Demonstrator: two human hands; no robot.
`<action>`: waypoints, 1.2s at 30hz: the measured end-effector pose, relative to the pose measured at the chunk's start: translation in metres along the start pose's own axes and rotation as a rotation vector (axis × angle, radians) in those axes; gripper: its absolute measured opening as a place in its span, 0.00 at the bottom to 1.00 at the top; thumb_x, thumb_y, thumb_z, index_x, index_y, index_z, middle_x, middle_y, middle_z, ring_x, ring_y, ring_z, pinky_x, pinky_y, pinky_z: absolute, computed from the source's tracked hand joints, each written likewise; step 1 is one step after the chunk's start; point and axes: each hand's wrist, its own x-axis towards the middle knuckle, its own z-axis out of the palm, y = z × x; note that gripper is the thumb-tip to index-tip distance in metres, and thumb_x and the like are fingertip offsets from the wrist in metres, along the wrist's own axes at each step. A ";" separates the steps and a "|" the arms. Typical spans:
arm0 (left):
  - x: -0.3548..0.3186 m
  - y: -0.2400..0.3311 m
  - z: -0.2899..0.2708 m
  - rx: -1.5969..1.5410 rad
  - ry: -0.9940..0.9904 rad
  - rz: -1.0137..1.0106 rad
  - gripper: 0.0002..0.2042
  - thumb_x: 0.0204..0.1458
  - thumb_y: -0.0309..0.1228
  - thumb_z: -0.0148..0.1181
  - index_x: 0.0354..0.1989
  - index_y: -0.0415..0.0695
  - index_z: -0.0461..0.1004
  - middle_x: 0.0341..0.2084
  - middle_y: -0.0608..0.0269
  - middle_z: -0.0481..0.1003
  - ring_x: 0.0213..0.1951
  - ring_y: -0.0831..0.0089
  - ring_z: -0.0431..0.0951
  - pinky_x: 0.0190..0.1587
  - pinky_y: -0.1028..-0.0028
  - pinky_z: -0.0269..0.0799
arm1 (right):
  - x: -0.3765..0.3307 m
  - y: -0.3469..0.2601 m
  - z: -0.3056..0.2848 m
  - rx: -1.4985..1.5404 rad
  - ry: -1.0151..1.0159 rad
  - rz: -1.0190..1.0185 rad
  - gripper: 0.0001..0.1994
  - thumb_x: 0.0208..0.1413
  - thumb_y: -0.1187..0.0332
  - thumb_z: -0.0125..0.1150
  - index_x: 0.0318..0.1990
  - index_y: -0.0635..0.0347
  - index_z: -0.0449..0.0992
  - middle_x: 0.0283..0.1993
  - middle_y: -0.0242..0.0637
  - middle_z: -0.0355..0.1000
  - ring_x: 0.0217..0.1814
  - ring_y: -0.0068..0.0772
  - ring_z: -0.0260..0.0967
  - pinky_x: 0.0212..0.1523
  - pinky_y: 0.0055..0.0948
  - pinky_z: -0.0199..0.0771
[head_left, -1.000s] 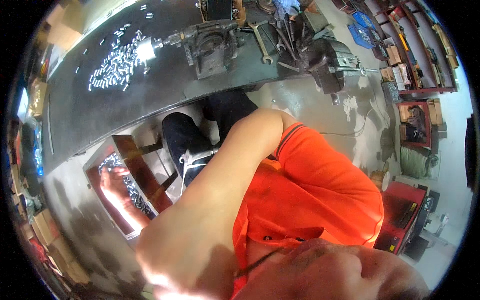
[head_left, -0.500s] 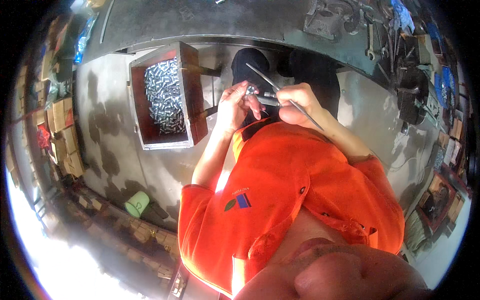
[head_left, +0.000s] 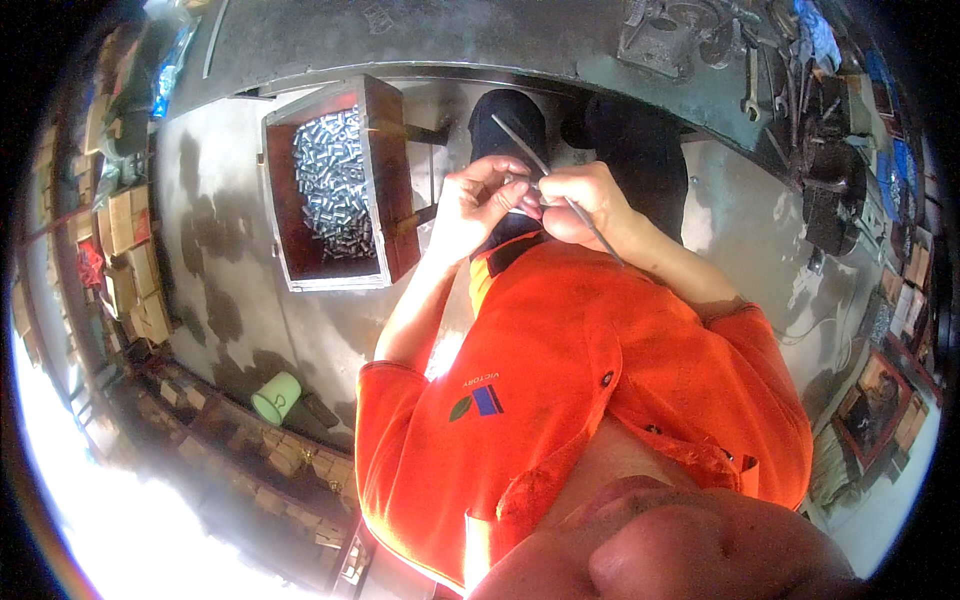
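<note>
My right hand (head_left: 582,203) is closed round a thin grey metal rod (head_left: 518,138), which slants from above my knees down toward my right forearm. My left hand (head_left: 482,203) is closed, thumb and fingers pinching a small shiny metal part (head_left: 524,184). Both hands meet over my lap, fingertips touching or nearly so, and they hide most of that part. To the left of my hands stands an open wooden box (head_left: 392,185) holding many small silver metal cylinders (head_left: 330,175), its inner walls reddish.
A dark metal workbench (head_left: 480,38) runs along the far side, with a vise-like block (head_left: 660,38) and a wrench (head_left: 752,95) at its right. A pale green bucket (head_left: 276,398) stands on the floor at the left, near shelves of small boxes (head_left: 140,255).
My hands have come closer together, the right one moving left with the rod. The ribbed metal piece that showed between them is now mostly covered by my fingers.
</note>
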 end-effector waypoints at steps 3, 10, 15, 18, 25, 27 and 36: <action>0.001 0.001 -0.002 0.004 -0.024 0.032 0.08 0.51 0.20 0.55 0.39 0.33 0.68 0.27 0.57 0.74 0.28 0.73 0.76 0.34 0.75 0.73 | -0.001 0.008 0.001 0.160 -0.001 0.106 0.12 0.37 0.71 0.57 0.15 0.60 0.57 0.14 0.32 0.53 0.17 0.21 0.51 0.18 0.26 0.52; 0.003 -0.001 -0.027 0.612 0.290 0.219 0.09 0.42 0.19 0.60 0.34 0.36 0.73 0.25 0.61 0.74 0.25 0.77 0.73 0.28 0.79 0.70 | -0.004 -0.013 -0.023 0.049 -0.046 0.108 0.14 0.34 0.68 0.54 0.14 0.60 0.53 0.13 0.33 0.45 0.14 0.25 0.44 0.16 0.28 0.45; 0.012 -0.016 -0.038 0.909 0.412 0.267 0.11 0.35 0.19 0.62 0.31 0.39 0.75 0.21 0.63 0.71 0.19 0.78 0.68 0.23 0.79 0.64 | -0.005 -0.038 -0.031 0.182 -0.191 0.029 0.14 0.33 0.70 0.53 0.15 0.61 0.52 0.14 0.36 0.47 0.14 0.30 0.45 0.17 0.29 0.45; 0.014 -0.014 -0.038 0.914 0.393 0.304 0.11 0.34 0.18 0.62 0.31 0.39 0.75 0.21 0.63 0.71 0.19 0.78 0.68 0.23 0.79 0.64 | -0.004 -0.041 -0.031 0.182 -0.212 0.042 0.14 0.34 0.69 0.53 0.15 0.60 0.52 0.14 0.35 0.46 0.14 0.29 0.45 0.17 0.29 0.45; 0.014 -0.015 -0.038 1.036 0.304 0.409 0.12 0.34 0.20 0.62 0.31 0.42 0.75 0.22 0.61 0.71 0.19 0.70 0.72 0.22 0.75 0.67 | -0.003 -0.031 -0.025 0.117 -0.232 0.147 0.12 0.35 0.71 0.53 0.15 0.60 0.55 0.12 0.35 0.48 0.12 0.29 0.47 0.16 0.29 0.48; 0.015 -0.015 -0.034 1.122 0.250 0.465 0.11 0.34 0.23 0.62 0.31 0.45 0.75 0.24 0.61 0.72 0.21 0.64 0.74 0.23 0.71 0.69 | -0.001 -0.019 -0.017 0.065 -0.217 0.131 0.10 0.36 0.72 0.53 0.15 0.60 0.57 0.12 0.37 0.51 0.12 0.32 0.51 0.16 0.29 0.51; 0.045 -0.008 -0.030 1.183 0.139 0.467 0.12 0.35 0.23 0.62 0.32 0.45 0.75 0.21 0.58 0.71 0.21 0.62 0.74 0.24 0.70 0.69 | 0.015 0.014 -0.011 -0.031 -0.093 0.082 0.08 0.36 0.75 0.53 0.14 0.60 0.60 0.11 0.38 0.54 0.12 0.32 0.54 0.16 0.30 0.54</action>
